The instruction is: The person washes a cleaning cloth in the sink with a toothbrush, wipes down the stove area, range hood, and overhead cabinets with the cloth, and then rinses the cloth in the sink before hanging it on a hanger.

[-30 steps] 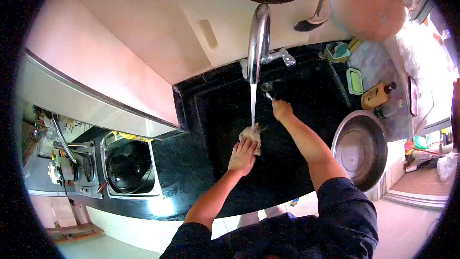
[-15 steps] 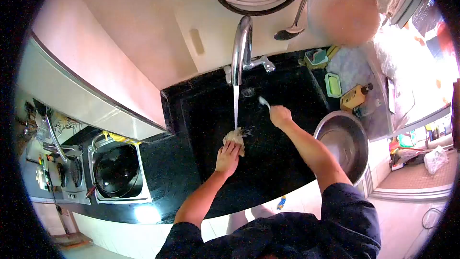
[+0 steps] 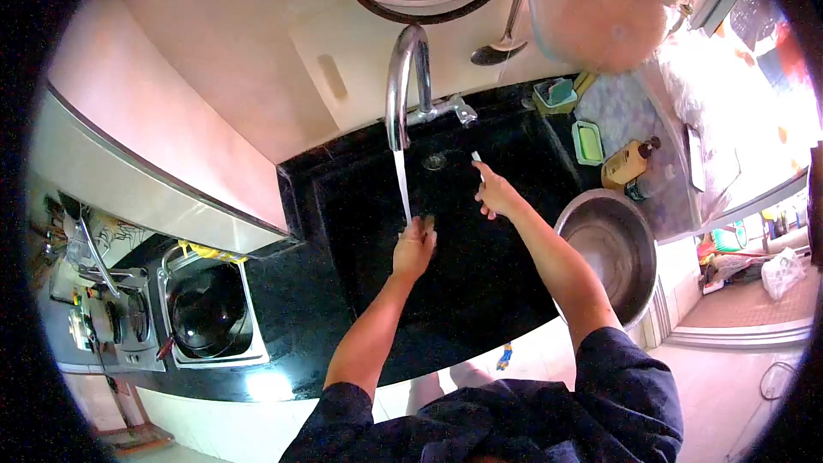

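Water runs from the chrome faucet [image 3: 399, 90] into the black sink [image 3: 463, 266]. My left hand [image 3: 414, 249] is under the stream, its fingers curled together; what they hold is too blurred and covered to make out. To the right, my right hand [image 3: 497, 192] grips a small white-tipped tool [image 3: 477, 157], most of which is hidden by the fingers. It is above the sink, below and right of the drain [image 3: 435, 160]. My two hands are apart.
A metal basin [image 3: 609, 249] sits right of the sink. Behind it are a yellow bottle [image 3: 626, 163] and a green soap dish [image 3: 588, 143]. A ladle [image 3: 506, 43] hangs on the wall. A black wok [image 3: 206, 317] lies in the second sink at left.
The beige cloth-like piece under my left hand no longer shows clearly, and that hand has moved up into the water stream. My right hand has turned, its tool now less visible. The view has shifted slightly.
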Demonstrator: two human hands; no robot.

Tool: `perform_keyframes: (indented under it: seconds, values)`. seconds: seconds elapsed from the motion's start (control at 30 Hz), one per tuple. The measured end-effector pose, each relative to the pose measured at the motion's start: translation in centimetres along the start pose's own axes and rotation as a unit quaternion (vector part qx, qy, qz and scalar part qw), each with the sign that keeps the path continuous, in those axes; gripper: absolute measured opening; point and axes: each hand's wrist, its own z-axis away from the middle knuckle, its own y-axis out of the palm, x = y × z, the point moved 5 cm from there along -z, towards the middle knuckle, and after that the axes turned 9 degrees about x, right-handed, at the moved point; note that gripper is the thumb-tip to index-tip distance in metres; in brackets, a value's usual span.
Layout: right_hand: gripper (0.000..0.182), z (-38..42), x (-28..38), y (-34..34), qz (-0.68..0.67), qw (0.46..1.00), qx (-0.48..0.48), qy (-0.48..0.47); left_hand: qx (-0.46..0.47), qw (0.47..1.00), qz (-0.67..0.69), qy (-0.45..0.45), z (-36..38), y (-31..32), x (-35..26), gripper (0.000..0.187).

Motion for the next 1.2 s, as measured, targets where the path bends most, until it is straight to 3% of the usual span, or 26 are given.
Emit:
perform_keyframes:
  seconds: [0.03,0.07,0.17,0.2,0.23,0.3,0.33,0.4,0.43,0.5,0.57,0.6,0.73,0.83,0.87,1.0,1.1,1.2]
  values:
    - [0.044,0.1,0.3,-0.6,-0.057,0.997,0.006,-0.046,-0.017,0.994,-0.100,0.037,-0.6,0.8,0.0,0.042]
    - [0.042,-1.0,-0.6,-1.1,-0.087,0.995,0.013,-0.044,-0.040,0.974,-0.180,0.132,0.2,-0.4,-3.0,0.051]
    - [0.040,-2.5,-2.2,-3.4,-0.281,0.957,0.061,-0.025,-0.067,0.961,-0.249,0.102,1.7,2.1,-0.8,0.057]
    - [0.042,-3.3,-2.7,-4.2,-0.278,0.956,0.070,-0.062,-0.050,0.974,-0.204,0.086,1.7,2.6,0.1,0.057]
    - [0.033,-3.3,-3.0,-4.8,-0.296,0.951,-0.027,-0.081,-0.050,0.974,-0.212,0.063,1.6,2.8,0.6,0.055]
    - [0.029,-3.6,-2.4,-7.2,-0.057,0.987,-0.049,-0.142,-0.047,0.973,-0.225,0.019,1.3,3.1,1.7,0.051]
    - [0.025,-2.7,-1.7,-8.4,-0.045,0.982,-0.106,-0.153,-0.080,0.962,-0.257,0.052,1.2,2.8,1.6,0.035]
    - [0.024,-1.7,-0.3,-10.7,-0.045,0.980,-0.170,-0.088,-0.015,0.993,-0.108,-0.037,0.6,2.8,3.0,0.022]
    - [0.025,-1.9,-0.3,-12.3,-0.019,0.977,-0.204,-0.065,-0.039,0.990,-0.131,-0.022,0.4,3.0,3.1,0.015]
    - [0.031,-3.2,-1.0,-15.7,0.155,0.929,-0.318,-0.108,-0.088,0.980,-0.177,0.004,0.1,3.3,3.2,0.019]
    - [0.036,-4.3,-1.7,-18.6,0.209,0.905,-0.358,-0.095,-0.072,0.963,-0.258,0.033,0.3,2.3,1.3,0.024]
    - [0.035,-4.6,-1.8,-19.7,0.252,0.892,-0.365,-0.086,-0.123,0.944,-0.299,0.064,0.6,1.6,-0.4,0.025]
    - [0.024,-4.4,-1.6,-21.7,0.358,0.844,-0.381,-0.118,-0.076,0.960,-0.270,0.018,0.1,2.0,0.4,0.015]
    - [0.016,-5.6,-2.9,-21.5,0.465,0.825,-0.321,-0.028,-0.027,0.965,-0.263,0.002,0.0,1.8,0.1,0.016]
    - [0.012,-6.3,-3.3,-21.3,0.512,0.791,-0.334,-0.018,-0.013,0.964,-0.265,-0.002,-0.1,1.5,-0.2,0.018]
    - [0.015,-9.2,-5.7,-21.7,0.586,0.740,-0.329,0.027,0.006,0.968,-0.252,-0.018,-0.5,2.1,0.5,0.021]
    - [0.016,-11.2,-7.3,-22.9,0.550,0.758,-0.340,0.078,0.013,0.964,-0.265,-0.029,-0.8,2.8,1.4,0.021]
    - [0.018,-12.1,-7.9,-23.3,0.596,0.672,-0.437,0.055,-0.010,0.963,-0.270,-0.006,-0.5,2.2,0.4,0.020]
